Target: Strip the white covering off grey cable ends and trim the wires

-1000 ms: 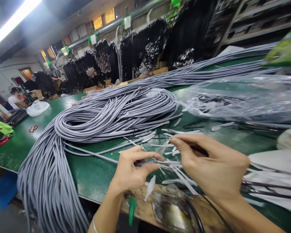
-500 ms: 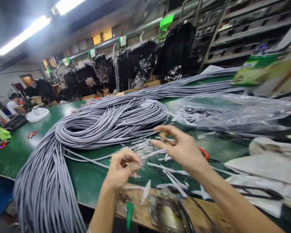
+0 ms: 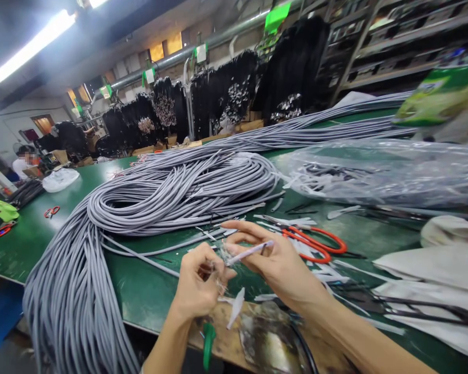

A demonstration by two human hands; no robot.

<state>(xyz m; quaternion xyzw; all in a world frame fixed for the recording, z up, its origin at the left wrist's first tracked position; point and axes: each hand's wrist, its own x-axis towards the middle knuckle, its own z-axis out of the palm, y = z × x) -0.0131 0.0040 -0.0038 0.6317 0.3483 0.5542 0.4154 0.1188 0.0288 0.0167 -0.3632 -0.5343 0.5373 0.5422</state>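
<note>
My left hand [image 3: 200, 280] is closed around a grey cable [image 3: 159, 263] that runs in from the coil on the left. Out of this grip sticks the cable's stripped end, a pale lilac-white core [image 3: 251, 251] pointing up to the right. Thin frayed strands [image 3: 223, 254] hang around its base. My right hand [image 3: 276, 259] is right beside it, the fingers bent around the core and pinching at the loose strands. Part of the contact is hidden by the fingers. Red-handled scissors [image 3: 315, 243] lie on the green table [image 3: 140, 291], just beyond my right hand.
A large bundle of grey cables [image 3: 171, 197] covers the table's left and middle. Scraps of white sheath [image 3: 236, 307] lie about. A clear plastic bag [image 3: 393, 171], white cloth [image 3: 425, 265] and black-handled tool [image 3: 432, 309] are on the right. A green-handled tool [image 3: 208, 343] rests near the front edge.
My right hand has come left and down to the cable end, its fingers now around the core and strands. The red-handled scissors, mostly hidden before, now show. The view has shifted slightly.
</note>
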